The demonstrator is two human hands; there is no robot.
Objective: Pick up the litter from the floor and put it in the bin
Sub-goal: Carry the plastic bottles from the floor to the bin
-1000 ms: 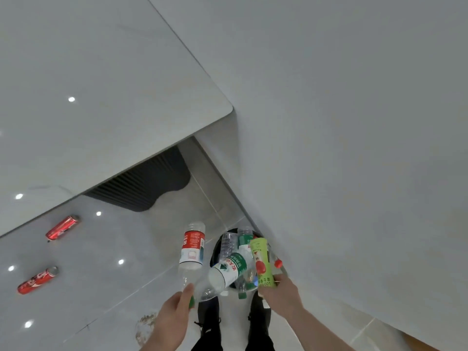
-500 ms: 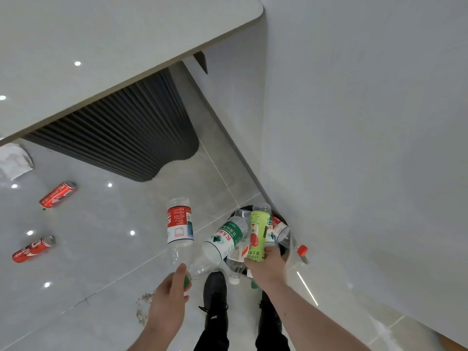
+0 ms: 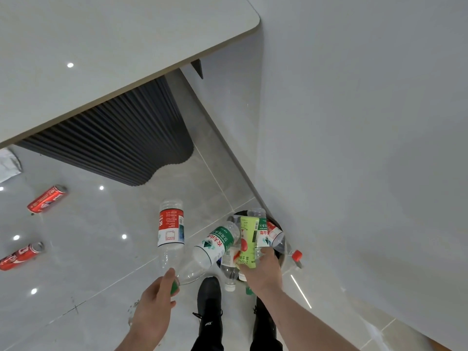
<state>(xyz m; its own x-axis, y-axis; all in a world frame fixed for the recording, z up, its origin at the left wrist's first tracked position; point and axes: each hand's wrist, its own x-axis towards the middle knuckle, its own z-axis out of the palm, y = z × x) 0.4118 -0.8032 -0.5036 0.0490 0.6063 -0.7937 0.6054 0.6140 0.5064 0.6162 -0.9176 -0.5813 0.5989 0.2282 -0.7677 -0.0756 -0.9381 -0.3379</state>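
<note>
My left hand (image 3: 154,300) grips two clear plastic bottles by their necks: a red-labelled bottle (image 3: 171,230) pointing up and a green-labelled bottle (image 3: 215,245) leaning right. My right hand (image 3: 263,271) holds a bunch of bottles, with a light green juice bottle (image 3: 249,240) in front, over the dark round bin (image 3: 277,252) at the foot of the wall. A clear bottle with a red cap (image 3: 291,252) sticks out to the right of the bin. Two red cans (image 3: 46,198) (image 3: 20,255) lie on the floor at the left.
A grey table top (image 3: 114,59) with a dark ribbed base (image 3: 121,145) stands above the floor ahead. A grey wall (image 3: 354,148) fills the right side. A crumpled white paper (image 3: 8,164) lies at the far left. My black shoes (image 3: 210,307) stand below the bin.
The view has tilted down and nearer, so the bin and cans sit higher and larger. Both hands with their bottles stay over and beside the bin, the right bunch slightly lower.
</note>
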